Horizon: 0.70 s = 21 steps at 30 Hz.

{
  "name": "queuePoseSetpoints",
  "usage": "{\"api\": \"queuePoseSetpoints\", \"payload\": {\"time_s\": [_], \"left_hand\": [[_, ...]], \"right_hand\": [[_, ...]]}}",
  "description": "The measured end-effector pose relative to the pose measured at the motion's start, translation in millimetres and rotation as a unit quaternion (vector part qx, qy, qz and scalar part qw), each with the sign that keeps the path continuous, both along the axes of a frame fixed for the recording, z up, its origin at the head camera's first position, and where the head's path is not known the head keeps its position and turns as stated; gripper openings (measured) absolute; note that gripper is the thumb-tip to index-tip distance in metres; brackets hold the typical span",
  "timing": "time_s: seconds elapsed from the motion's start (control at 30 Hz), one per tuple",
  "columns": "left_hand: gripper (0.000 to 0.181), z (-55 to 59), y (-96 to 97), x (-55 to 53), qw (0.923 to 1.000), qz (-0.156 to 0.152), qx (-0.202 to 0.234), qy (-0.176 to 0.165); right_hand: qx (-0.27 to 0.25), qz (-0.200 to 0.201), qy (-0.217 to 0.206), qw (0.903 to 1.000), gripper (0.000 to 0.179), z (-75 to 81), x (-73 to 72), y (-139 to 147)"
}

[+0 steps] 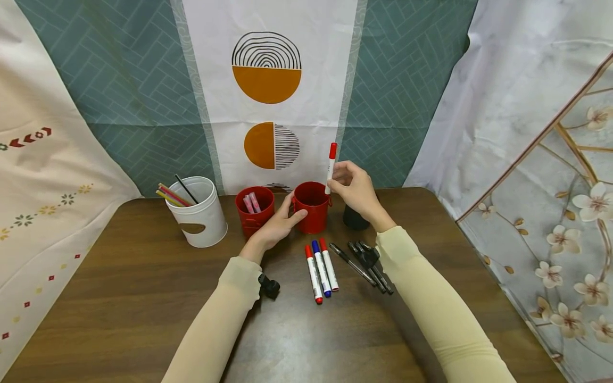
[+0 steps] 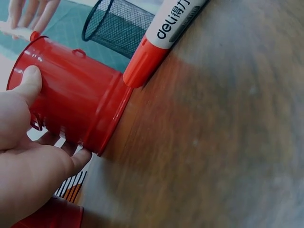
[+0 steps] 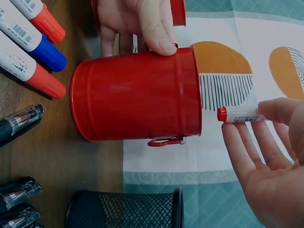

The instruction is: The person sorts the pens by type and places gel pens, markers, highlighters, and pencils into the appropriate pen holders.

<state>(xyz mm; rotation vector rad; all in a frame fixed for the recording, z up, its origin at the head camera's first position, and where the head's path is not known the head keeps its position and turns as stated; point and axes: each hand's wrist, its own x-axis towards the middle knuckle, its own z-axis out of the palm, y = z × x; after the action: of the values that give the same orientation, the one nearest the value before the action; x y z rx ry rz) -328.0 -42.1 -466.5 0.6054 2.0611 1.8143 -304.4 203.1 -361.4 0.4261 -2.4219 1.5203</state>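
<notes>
Before release comes, an upright entry should be secured

Toward the left of the bench, coloured pencils are held in a white bucket, beside which two pink-and-white sticks are contained in a red bucket; neither container need be disturbed. Next, the middle red bucket is steadied upright by the left grip, its thumb laid on the wall and its fingers curled round the side; that hold should be kept firm, lest the bucket be tipped by a knock. Nearer the person, three whiteboard markers are laid side by side. By the bucket's right-hand rim, a red-capped whiteboard marker is held nearly upright, cap uppermost, its lower end just above the rim. It is pinched by the right grip, which is closed to the barrel's width. Since it is pinched low, it should be centred over the opening, and let go only once its end is inside. Farther right, the mesh pen cup and black pens should be cleared by the wrist.
</notes>
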Motion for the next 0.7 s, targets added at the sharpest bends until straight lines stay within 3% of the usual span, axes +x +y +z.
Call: {"api": "queuePoseSetpoints", "payload": {"time_s": [0.7], "left_hand": [[0.083, -0.9, -0.2, -0.9, 1.0, -0.002, -0.002, 0.003]], "right_hand": [[0.0, 0.009, -0.015, 0.9998, 0.035, -8.8, -14.2, -10.7]]}}
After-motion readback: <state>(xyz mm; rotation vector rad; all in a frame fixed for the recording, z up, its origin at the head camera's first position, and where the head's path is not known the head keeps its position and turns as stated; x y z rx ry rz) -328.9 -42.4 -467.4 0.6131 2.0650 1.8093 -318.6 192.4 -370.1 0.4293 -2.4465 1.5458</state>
